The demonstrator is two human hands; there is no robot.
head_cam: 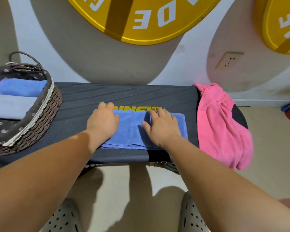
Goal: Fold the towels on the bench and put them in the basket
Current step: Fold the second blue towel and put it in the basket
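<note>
The blue towel point(132, 129) lies folded on the middle of the bench point(124, 94). The left hand point(102, 122) rests flat on its 9 o'clock end, and the right hand point(162, 126) rests flat toward 3 o'clock. The basket point(45, 111) stands at 9 o'clock.

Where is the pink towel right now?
In the head view, the pink towel hangs bunched over the right end of the bench, just right of the folded blue towel.
</note>
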